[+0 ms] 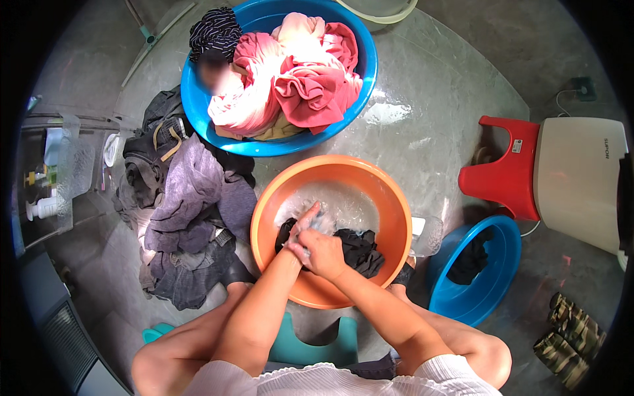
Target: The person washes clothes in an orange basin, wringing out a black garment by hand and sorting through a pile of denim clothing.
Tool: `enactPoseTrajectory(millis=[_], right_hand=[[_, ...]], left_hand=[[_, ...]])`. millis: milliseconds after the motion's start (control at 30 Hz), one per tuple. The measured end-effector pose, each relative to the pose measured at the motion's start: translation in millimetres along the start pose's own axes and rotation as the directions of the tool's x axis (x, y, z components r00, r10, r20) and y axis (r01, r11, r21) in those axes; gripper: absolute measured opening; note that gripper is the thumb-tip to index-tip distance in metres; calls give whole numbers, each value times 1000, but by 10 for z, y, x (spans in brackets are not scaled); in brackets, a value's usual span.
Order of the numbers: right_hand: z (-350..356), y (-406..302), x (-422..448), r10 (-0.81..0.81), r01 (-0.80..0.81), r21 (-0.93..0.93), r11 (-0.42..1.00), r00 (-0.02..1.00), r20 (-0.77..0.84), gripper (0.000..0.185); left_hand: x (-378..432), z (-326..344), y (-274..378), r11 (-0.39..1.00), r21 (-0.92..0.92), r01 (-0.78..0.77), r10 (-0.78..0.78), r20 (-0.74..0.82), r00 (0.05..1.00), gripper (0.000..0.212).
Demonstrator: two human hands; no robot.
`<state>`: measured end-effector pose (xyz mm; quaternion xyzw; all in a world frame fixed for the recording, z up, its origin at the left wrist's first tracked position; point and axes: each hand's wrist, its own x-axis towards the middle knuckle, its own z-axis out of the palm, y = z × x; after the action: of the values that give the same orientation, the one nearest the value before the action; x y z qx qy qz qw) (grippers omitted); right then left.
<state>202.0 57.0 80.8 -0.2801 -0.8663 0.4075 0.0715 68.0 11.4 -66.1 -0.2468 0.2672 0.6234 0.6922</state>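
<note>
An orange plastic basin [403,232] stands before me between my feet, holding foamy water [354,200]. Inside it, a wet black cloth [359,250] lies bunched to the right of my hands, and dark fabric also shows beside and under them. My left hand [299,230], wet with suds, reaches over the cloth with a finger or thumb pointing up. My right hand [323,251] is curled against it at the left wrist and palm. The two overlap, so whether either grips fabric is hidden.
A large blue tub [277,148] of pink and red laundry stands beyond. Dark clothes [185,198] are heaped left. On the right are a clear plastic container [428,236], a smaller blue basin [507,267] with black cloth, a red stool [500,185], a beige SUPOR appliance [579,178] and camouflage items [562,359].
</note>
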Motion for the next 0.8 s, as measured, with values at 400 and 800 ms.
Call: enactPoseTrajectory(millis=[400, 800], right_hand=[[92, 1616, 219, 387, -454, -119, 883, 847, -365, 44], [75, -54, -13, 183, -174, 90, 981, 977, -113, 31]], left_hand=[[-410, 119, 19, -505, 849, 154, 500, 142, 854, 93], [-142, -17, -133, 992, 121, 41, 11, -402, 916, 40]])
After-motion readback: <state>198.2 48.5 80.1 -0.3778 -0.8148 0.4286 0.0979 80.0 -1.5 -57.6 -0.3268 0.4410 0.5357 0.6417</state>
